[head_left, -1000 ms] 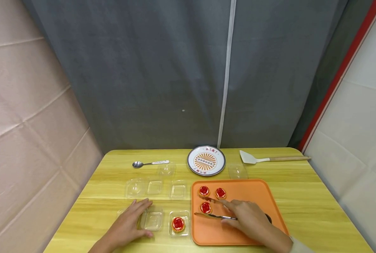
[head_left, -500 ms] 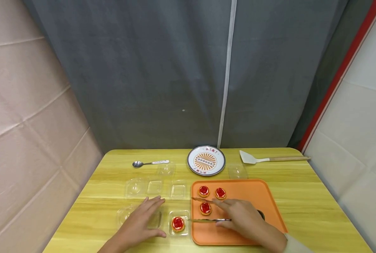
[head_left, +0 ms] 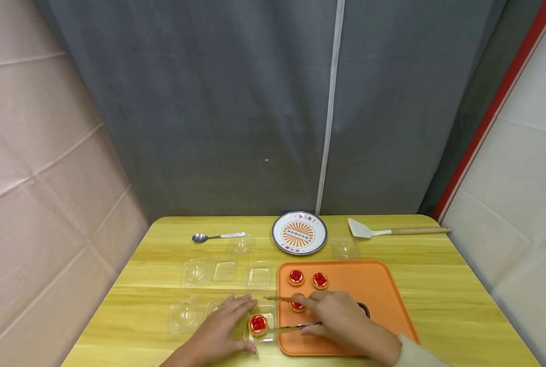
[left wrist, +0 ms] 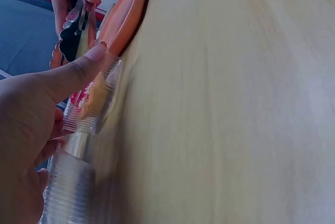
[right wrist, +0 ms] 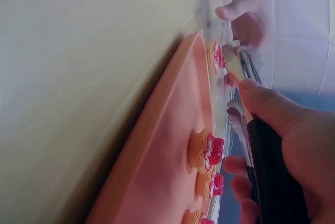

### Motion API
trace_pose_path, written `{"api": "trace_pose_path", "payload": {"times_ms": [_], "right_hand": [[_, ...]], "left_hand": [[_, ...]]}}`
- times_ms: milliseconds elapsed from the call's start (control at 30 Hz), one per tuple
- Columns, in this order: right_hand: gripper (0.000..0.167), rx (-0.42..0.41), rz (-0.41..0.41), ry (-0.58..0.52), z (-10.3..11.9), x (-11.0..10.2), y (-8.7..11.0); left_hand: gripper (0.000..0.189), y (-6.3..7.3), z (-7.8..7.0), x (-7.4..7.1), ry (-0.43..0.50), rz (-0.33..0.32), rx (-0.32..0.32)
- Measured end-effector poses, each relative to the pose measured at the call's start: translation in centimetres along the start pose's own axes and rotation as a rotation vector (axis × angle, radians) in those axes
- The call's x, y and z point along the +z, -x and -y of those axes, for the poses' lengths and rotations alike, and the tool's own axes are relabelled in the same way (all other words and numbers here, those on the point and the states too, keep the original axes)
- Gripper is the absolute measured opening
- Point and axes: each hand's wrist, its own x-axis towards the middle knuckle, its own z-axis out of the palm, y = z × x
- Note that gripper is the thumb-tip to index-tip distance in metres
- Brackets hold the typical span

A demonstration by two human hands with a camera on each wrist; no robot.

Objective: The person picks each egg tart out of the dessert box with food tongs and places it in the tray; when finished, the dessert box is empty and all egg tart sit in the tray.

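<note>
My right hand (head_left: 343,321) grips a pair of black-handled metal tongs (right wrist: 269,166) low over the orange tray (head_left: 369,285). The spread tong tips reach left past the tray's edge, and the nearer tip overlaps a red-topped tart (head_left: 257,324) in the head view. That tart sits in a clear plastic box (left wrist: 78,123) left of the tray. My left hand (head_left: 219,331) lies at the box's left side, fingers extended and thumb apart, its thumb close to the box rim. Three similar tarts are on the tray, one (head_left: 296,277) at the far left corner, another (right wrist: 208,150) partly behind my right fingers.
Several clear plastic boxes and lids (head_left: 259,275) stand left of the tray, and one lid (head_left: 345,248) lies behind it. Along the back are a spoon (head_left: 218,237), a patterned plate (head_left: 299,233) and a white spatula (head_left: 369,230) with a wooden handle.
My right hand has moved left with the tongs, from over the tray's tarts toward the boxed tart. My left hand has slid right from the neighbouring box to the one holding the tart.
</note>
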Motion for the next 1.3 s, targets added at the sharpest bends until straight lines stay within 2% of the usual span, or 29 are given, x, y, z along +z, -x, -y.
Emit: {"api": "trace_pose_path", "payload": {"times_ms": [200,400,667,900,1300], "right_hand": [[0.064,-0.004,0.04,0.007,0.3,-0.1,-0.4],[0.06,-0.017,0.039,0.013,0.4,-0.2,-0.8],[0.054,-0.043,0.044,0.081,0.7,0.0,-1.5],[0.053,-0.026,0.082,0.134,1.3,0.1,-2.1],[0.051,-0.072,0.03,0.116,1.4,-1.0,-1.8]], "left_hand": [[0.098,-0.1,0.4,0.6,0.014,-0.025,0.011],[0.096,0.0,0.8,1.0,0.056,-0.038,0.0],[0.094,0.0,1.0,1.1,0.099,-0.033,-0.016],[0.095,-0.1,0.9,1.0,0.107,-0.028,-0.017],[0.095,-0.2,0.9,1.0,0.094,-0.039,-0.007]]}}
